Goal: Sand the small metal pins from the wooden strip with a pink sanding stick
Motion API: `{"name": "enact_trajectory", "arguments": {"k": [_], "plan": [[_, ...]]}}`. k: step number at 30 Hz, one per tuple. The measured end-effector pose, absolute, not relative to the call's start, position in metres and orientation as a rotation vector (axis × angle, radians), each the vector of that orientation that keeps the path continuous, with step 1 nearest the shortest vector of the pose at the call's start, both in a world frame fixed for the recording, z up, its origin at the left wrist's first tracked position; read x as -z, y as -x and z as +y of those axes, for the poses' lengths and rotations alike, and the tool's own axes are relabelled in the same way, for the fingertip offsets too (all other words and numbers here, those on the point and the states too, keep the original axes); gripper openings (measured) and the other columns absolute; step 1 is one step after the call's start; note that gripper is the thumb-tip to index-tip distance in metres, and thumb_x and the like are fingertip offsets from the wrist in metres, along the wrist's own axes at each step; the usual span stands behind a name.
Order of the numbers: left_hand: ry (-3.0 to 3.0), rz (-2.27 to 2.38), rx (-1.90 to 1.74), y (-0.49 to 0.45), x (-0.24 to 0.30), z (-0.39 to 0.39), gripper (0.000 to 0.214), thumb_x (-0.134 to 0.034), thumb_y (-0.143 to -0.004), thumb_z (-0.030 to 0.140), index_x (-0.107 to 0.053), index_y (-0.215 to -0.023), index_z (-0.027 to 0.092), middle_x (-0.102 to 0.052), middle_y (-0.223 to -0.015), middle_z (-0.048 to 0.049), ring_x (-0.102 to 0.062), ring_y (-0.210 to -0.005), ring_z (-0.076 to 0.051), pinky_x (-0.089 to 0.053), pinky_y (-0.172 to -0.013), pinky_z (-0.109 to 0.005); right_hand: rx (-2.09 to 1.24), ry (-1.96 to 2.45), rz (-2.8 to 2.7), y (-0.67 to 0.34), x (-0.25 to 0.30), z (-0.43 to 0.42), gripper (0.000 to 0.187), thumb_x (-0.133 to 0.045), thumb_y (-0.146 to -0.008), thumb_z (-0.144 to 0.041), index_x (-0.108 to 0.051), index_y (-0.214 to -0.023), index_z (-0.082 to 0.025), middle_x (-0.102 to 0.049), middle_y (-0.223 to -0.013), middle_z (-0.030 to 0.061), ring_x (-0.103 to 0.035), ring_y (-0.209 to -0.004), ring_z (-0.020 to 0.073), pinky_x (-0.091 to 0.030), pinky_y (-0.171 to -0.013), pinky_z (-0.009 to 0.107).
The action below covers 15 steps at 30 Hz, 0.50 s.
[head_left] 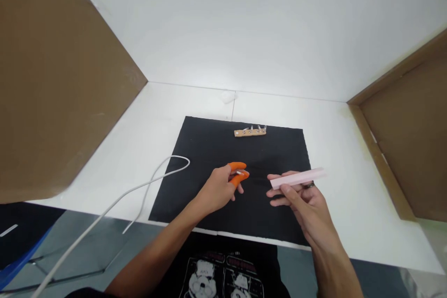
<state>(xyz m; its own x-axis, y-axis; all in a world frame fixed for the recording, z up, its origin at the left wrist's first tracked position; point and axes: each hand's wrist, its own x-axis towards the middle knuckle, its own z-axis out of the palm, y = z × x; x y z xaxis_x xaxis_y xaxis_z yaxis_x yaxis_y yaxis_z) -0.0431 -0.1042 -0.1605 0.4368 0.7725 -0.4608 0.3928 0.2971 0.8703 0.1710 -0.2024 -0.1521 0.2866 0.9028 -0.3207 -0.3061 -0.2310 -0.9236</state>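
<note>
My left hand (220, 187) is over the black mat (209, 149), with orange finger cots (239, 179) on its thumb and forefinger. Between those two tips a small white piece (239, 172) shows, too small to name. To its right, my right hand (307, 202) grips a long, narrow pale pink strip (295, 179) between thumb and fingers, its far end pointing right and blurred. A dark ring is on one finger of that hand. Beyond both hands, a tan strip (249, 133) with several clear upright bits and small dark marks lies on the mat.
A white cable (131, 190) loops over the left side of the white table (331, 149) onto the mat. Brown panels (70, 79) stand left and right, with a white wall behind. A crumpled translucent scrap (228, 97) lies near the back.
</note>
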Motion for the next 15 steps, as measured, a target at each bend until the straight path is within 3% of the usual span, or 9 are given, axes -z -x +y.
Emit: {"name": "enact_trajectory", "arguments": {"k": [6, 9, 12, 15], "plan": [[-1.335, 1.250, -0.414, 0.047, 0.169, -0.099, 0.041, -0.079, -0.094, 0.034, -0.074, -0.130, 0.016, -0.085, -0.114, -0.0109, -0.067, -0.059, -0.012, -0.049, -0.048, -0.022, -1.182, 1.360, -0.580, -0.171, 0.162, -0.202, 0.045, -0.092, -0.083, -0.048, -0.072, -0.114, -0.022, -0.084, -0.116, 0.0132, -0.081, -0.077, 0.0229, -0.070, -0.059, 0.033], [-1.393, 1.304, -0.467, 0.052, 0.175, -0.094, 0.033, -0.082, -0.091, 0.040, -0.082, -0.116, 0.017, -0.085, -0.091, -0.0060, -0.064, -0.056, -0.012, -0.049, -0.050, -0.023, -1.152, 1.363, -0.576, -0.173, 0.164, -0.200, 0.042, -0.093, -0.082, -0.047, -0.074, -0.110, -0.023, -0.084, -0.116, 0.0126, -0.081, -0.076, 0.0231, -0.069, -0.057, 0.033], [-1.476, 1.333, -0.499, 0.055, 0.182, -0.089, 0.031, -0.080, -0.093, 0.045, -0.086, -0.108, 0.019, -0.072, -0.062, -0.0003, -0.062, -0.054, -0.015, -0.048, -0.050, -0.024, -1.127, 1.354, -0.570, -0.175, 0.167, -0.201, 0.039, -0.092, -0.083, -0.047, -0.074, -0.110, -0.024, -0.084, -0.114, 0.0111, -0.080, -0.075, 0.0226, -0.068, -0.057, 0.033], [-1.603, 1.356, -0.552, 0.055, 0.187, -0.083, 0.021, -0.082, -0.094, 0.039, -0.086, -0.104, 0.021, -0.081, -0.089, -0.0042, -0.071, -0.072, -0.017, -0.059, -0.066, -0.028, -1.116, 1.345, -0.568, -0.174, 0.169, -0.203, 0.037, -0.091, -0.085, -0.046, -0.075, -0.111, -0.026, -0.084, -0.113, 0.0103, -0.080, -0.075, 0.0219, -0.067, -0.056, 0.032]]}}
